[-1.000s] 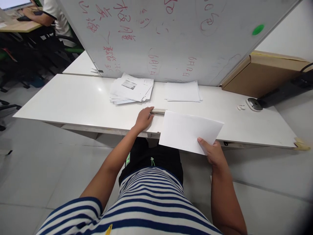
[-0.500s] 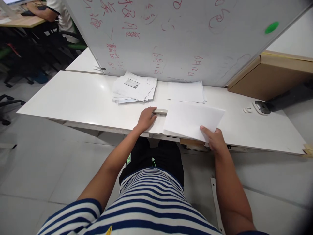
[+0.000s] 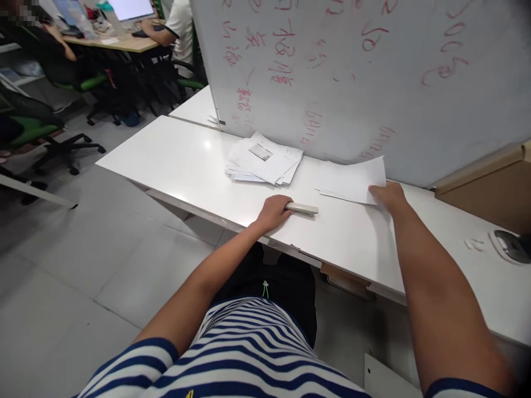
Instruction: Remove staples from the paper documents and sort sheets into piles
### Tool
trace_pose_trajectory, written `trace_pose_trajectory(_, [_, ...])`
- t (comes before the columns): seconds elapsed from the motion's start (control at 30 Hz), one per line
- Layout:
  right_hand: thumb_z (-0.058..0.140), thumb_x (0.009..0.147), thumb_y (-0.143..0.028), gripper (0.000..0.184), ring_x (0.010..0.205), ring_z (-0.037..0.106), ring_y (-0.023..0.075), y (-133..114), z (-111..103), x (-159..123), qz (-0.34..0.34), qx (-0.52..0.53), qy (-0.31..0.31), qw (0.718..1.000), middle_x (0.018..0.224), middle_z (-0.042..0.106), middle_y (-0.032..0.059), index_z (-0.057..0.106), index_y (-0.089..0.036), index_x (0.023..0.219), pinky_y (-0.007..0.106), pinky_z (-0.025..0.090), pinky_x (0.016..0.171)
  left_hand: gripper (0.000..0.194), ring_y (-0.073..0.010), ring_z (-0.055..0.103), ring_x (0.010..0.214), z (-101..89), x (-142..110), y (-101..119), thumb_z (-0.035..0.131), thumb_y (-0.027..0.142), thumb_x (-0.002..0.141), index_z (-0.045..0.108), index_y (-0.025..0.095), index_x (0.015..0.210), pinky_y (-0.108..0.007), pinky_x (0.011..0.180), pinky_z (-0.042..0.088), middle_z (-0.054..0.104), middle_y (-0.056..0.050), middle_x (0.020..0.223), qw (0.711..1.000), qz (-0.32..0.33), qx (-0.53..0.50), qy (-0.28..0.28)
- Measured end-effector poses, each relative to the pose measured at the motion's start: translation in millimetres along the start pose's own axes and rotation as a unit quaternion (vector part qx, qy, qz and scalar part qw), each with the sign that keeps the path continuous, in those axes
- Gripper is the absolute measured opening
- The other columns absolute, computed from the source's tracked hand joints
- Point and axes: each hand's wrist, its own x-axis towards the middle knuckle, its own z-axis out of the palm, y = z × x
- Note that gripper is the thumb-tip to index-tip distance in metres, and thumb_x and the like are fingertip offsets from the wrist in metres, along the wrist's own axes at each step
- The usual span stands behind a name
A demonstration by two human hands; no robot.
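Observation:
My left hand (image 3: 274,213) is closed round one end of a pale stapler (image 3: 303,209), which lies on the white table (image 3: 166,160) near its front edge. Farther right, my right hand (image 3: 389,196) pinches the right edge of white paper (image 3: 357,178). That paper hangs over the sheets lying by the whiteboard, its held side raised and slightly bent. Whether it is one sheet or several I cannot tell. To the left of it rests an untidy stack of papers (image 3: 265,157), the top one bearing a small grey picture.
A whiteboard (image 3: 332,99) with red writing stands upright along the table's back. At the right are a cardboard box (image 3: 489,182), a computer mouse (image 3: 512,246) and a small white item (image 3: 473,244). Two people sit at a desk (image 3: 128,44) in the far left background.
My right hand has carried the paper from beside the stapler back to the sheets by the whiteboard. My left hand stays on the stapler. The view has turned left.

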Motion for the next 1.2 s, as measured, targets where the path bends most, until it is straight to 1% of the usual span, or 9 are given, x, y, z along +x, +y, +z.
trace_pose_trajectory(0.2, [0.052,0.084,-0.020,0.037,0.116,0.050,0.0357,-12.6,23.7,-14.8,0.010,-0.143,0.036,0.989,0.121,0.057,0.0285,0.064,-0.007,0.116,0.053,0.035,0.093,0.022,-0.0225,0.058,0.110,-1.0,-2.5,-0.1,0.060,0.028,0.088,0.059,0.022,0.109,-0.037,0.096,0.040,0.067,-0.004,0.111,1.000,-0.006,-0.018,-0.003])
trace_pose_trajectory(0.4, [0.059,0.081,-0.030,0.086,0.144,0.016,0.0393,-28.2,36.9,-46.8,0.020,-0.140,0.193,0.971,0.156,0.013,0.0307,0.015,-0.008,0.152,0.063,0.019,0.108,0.026,-0.0237,0.058,0.111,0.8,-1.6,-1.6,0.063,0.030,0.086,0.060,0.022,0.111,-0.038,0.098,0.040,0.067,-0.004,0.113,1.000,-0.013,-0.025,-0.002])
trace_pose_trajectory(0.53, [0.054,0.083,-0.039,0.079,0.148,0.005,0.0372,-33.9,50.1,-97.1,-0.033,-0.109,0.112,0.987,0.161,0.004,0.0223,0.021,-0.013,0.150,0.063,0.013,0.113,0.040,-0.0242,0.057,0.116,0.0,-6.9,-2.5,0.061,0.046,0.088,0.058,0.020,0.118,-0.038,0.099,0.042,0.064,-0.008,0.122,0.997,0.014,-0.075,0.031])
trace_pose_trajectory(0.67, [0.044,0.087,-0.048,0.073,0.148,0.001,0.0377,-33.8,72.2,-156.2,-0.081,-0.126,-0.018,0.989,0.162,0.005,0.0193,0.024,-0.018,0.150,0.065,0.012,0.112,0.033,-0.0199,0.058,0.116,-13.3,-0.8,-14.6,0.040,0.039,0.099,0.057,0.018,0.117,-0.035,0.099,0.045,0.064,-0.010,0.121,0.987,0.026,-0.109,0.118])
trace_pose_trajectory(0.77, [0.034,0.092,-0.045,0.066,0.148,-0.003,0.0358,-34.9,83.6,-178.1,-0.120,-0.156,0.016,0.980,0.162,0.003,0.0194,0.021,-0.017,0.151,0.065,0.009,0.112,0.033,-0.0241,0.049,0.128,-30.8,20.0,-31.9,0.042,0.035,0.097,0.058,0.018,0.120,-0.041,0.108,0.037,0.061,-0.011,0.130,0.992,0.019,0.011,0.126])
trace_pose_trajectory(0.87, [0.033,0.093,-0.044,0.067,0.148,-0.004,0.0371,-36.0,87.2,-179.8,-0.120,-0.184,0.050,0.974,0.162,0.001,0.0206,0.019,-0.014,0.151,0.066,0.007,0.111,0.045,-0.0304,0.030,0.143,-45.2,41.8,-47.8,0.052,0.037,0.092,0.052,0.020,0.134,-0.049,0.114,0.023,0.045,-0.011,0.149,0.987,-0.009,0.150,0.051])
trace_pose_trajectory(0.97, [0.033,0.093,-0.045,0.067,0.148,-0.003,0.0372,-35.5,87.5,-175.7,-0.119,-0.196,0.055,0.972,0.161,0.002,0.0210,0.020,-0.014,0.151,0.066,0.007,0.111,0.038,-0.0305,0.039,0.138,-53.1,50.7,-55.9,0.049,0.032,0.093,0.056,0.026,0.130,-0.054,0.114,0.018,0.049,-0.007,0.147,0.978,-0.028,0.204,0.002])
trace_pose_trajectory(1.07, [0.033,0.093,-0.044,0.065,0.148,-0.002,0.0366,-34.6,87.9,-174.6,-0.127,-0.194,0.057,0.971,0.161,0.005,0.0211,0.022,-0.015,0.151,0.066,0.008,0.110,0.034,-0.0267,0.055,0.121,-59.5,49.1,-56.2,0.038,0.028,0.096,0.063,0.028,0.119,-0.047,0.107,0.030,0.062,-0.005,0.132,0.979,-0.052,0.195,0.009])
trace_pose_trajectory(1.2, [0.034,0.094,-0.043,0.064,0.148,0.000,0.0367,-34.2,88.8,-176.8,-0.136,-0.184,0.064,0.971,0.160,0.010,0.0211,0.023,-0.015,0.150,0.064,0.008,0.112,0.030,-0.0263,0.063,0.099,-71.1,45.6,-51.3,0.039,0.035,0.096,0.067,0.025,0.101,-0.033,0.076,0.042,0.071,-0.007,0.107,0.975,-0.125,0.185,0.019])
